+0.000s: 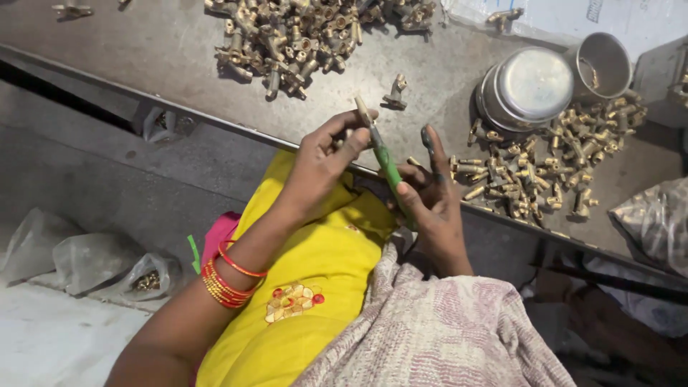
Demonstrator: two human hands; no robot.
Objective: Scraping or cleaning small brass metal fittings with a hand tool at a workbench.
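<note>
Left hand: fingers closed around small brass fitting, held above near edge of worktop. Right hand: fingers gripping green-handled tool, tip touching fitting. Right of hands, loose brass parts; beyond, steel bowls; farthest, larger brass pile.

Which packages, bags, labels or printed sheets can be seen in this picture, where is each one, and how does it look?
Printed white sheet: top right on the metal table, white with dark print.
Clear plastic bag: right edge of the table, crumpled, holding brass parts.
Three clear plastic bags: floor at lower left, crumpled and greyish; one shows brass parts inside.
No screens or signs.
</note>
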